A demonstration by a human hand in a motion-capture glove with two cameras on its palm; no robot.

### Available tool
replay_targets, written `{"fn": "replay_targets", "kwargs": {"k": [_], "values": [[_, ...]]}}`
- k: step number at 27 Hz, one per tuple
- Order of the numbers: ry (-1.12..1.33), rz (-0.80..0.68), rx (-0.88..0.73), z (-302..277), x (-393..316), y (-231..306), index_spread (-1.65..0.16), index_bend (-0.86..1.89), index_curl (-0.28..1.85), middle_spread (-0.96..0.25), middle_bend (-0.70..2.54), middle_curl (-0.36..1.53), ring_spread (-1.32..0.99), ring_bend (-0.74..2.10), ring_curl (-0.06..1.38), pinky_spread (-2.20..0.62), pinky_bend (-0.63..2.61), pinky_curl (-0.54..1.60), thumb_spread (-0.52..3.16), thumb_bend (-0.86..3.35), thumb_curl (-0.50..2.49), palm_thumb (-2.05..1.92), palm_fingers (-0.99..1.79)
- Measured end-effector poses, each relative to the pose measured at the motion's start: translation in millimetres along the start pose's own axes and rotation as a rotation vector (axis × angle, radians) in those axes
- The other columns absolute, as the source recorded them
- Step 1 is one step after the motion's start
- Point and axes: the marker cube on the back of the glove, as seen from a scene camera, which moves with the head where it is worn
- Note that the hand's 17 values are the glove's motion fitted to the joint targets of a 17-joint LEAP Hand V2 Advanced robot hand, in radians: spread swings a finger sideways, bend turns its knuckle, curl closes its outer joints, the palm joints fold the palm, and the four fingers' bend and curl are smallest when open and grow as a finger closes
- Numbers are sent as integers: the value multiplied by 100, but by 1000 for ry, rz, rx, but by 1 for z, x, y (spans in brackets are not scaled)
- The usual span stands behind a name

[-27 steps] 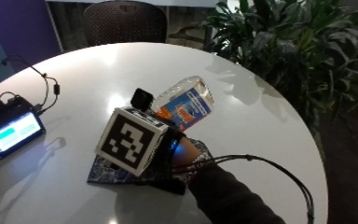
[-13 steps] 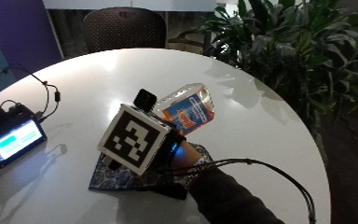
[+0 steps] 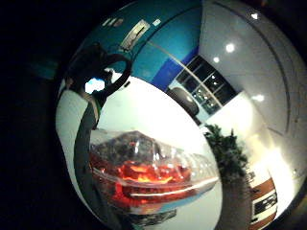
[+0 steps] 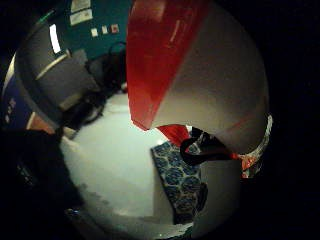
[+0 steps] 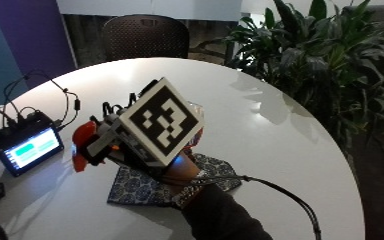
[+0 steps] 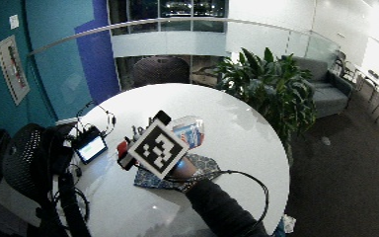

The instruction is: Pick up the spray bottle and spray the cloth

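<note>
One hand [image 5: 172,167] | grips spray bottle [image 6: 188,134] | above cloth [image 5: 139,185]

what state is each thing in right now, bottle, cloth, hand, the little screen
spray bottle: lifted off the table, tipped on its side, red spray head toward the screen
cloth: lying flat on the table, under the hand
right hand: raised over the cloth, holding the bottle
small screen: lit, on the table by its cables

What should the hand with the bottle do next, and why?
Probably tip the red nozzle down toward the patterned cloth and squeeze: the gloved right hand holds the spray bottle lifted above the cloth, nozzle aimed sideways off its edge.
</note>
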Motion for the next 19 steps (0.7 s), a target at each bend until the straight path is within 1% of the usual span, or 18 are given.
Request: {"fn": "replay_targets", "kwargs": {"k": [4, 11, 15, 19], "values": [[-209, 106, 92, -12, 1, -15, -29, 16, 48, -23, 49, 52, -21, 65, 48, -32, 49, 42, 81, -3, 61, 89, 129], [-738, 327, 219, -16, 1, -33, -29, 16, 48, -23, 49, 52, -21, 66, 48, -32, 49, 42, 84, -3, 61, 88, 129], [-890, 404, 252, -5, -4, -41, -29, 16, 48, -22, 50, 53, -20, 67, 48, -32, 48, 42, 86, -3, 60, 87, 130], [-1002, 463, 246, 10, -11, -47, -29, 17, 48, -22, 51, 53, -20, 67, 48, -31, 49, 42, 90, -2, 59, 87, 131]]}}
